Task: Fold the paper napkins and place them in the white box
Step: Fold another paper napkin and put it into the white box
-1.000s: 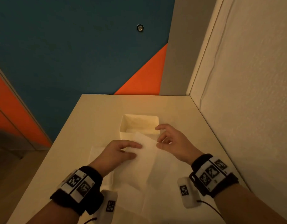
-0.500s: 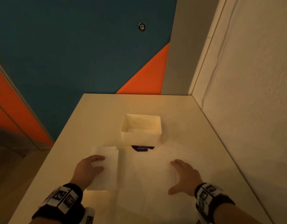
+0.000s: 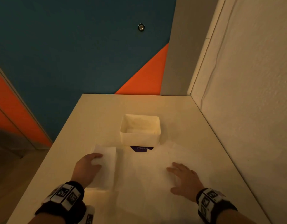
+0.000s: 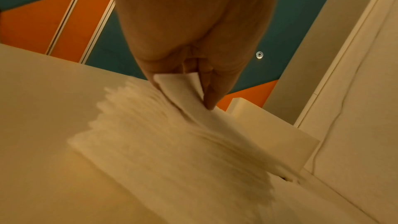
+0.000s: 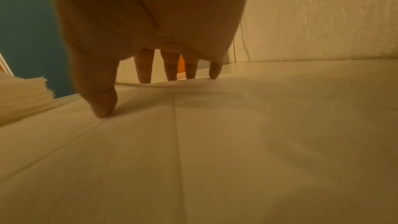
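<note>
The white box (image 3: 139, 139) stands mid-table with folded napkins lying inside. Near-left of it lies a stack of white napkins (image 3: 108, 165). My left hand (image 3: 97, 156) rests on the stack. In the left wrist view its thumb and fingers (image 4: 210, 98) pinch the raised edge of the top napkin (image 4: 178, 88). An unfolded napkin (image 3: 144, 175) lies flat in front of the box. My right hand (image 3: 176, 167) presses on its right part with straight, spread fingers (image 5: 144, 72).
A purple sticker (image 3: 141, 148) shows on the table (image 3: 99, 113) at the box's near side. A white wall (image 3: 244, 126) runs close along the table's right edge. The left table edge drops off to the floor.
One second ago both hands held a napkin at the box. They have drawn back toward me: the left onto the stack, the right onto the flat napkin. Little has moved in the last half second.
</note>
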